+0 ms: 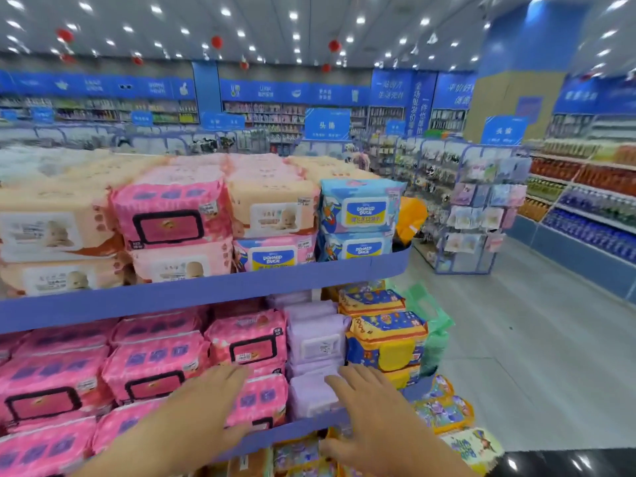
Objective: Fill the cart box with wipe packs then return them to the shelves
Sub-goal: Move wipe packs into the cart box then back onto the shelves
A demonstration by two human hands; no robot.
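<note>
Both hands reach forward over the front edge of the middle shelf (303, 426), empty, fingers spread and loose, nothing gripped.

Right hand (370, 413): fingertips lie on top of the nearest purple wipe pack (311, 395), at its right end. The pack sits directly ahead of and under the fingers, long axis running left to right along the shelf lip. This hand is the nearer of the two to it.

Left hand (203, 399): palm down over the pink wipe pack (256, 402) just left of the purple one. Whether it presses the wrap or only hovers is hard to tell; the frame is soft with motion.

Judgement: the next move looks like a grab of the purple pack, the right hand closing down and back toward the body, the left steadying its neighbour.

Farther back on the same shelf: more purple packs stacked behind, yellow packs (387, 342) to the right, pink ones to the left.

Above, the top shelf (206, 292) holds peach, pink and blue packs.

The cart box is not in view
</note>
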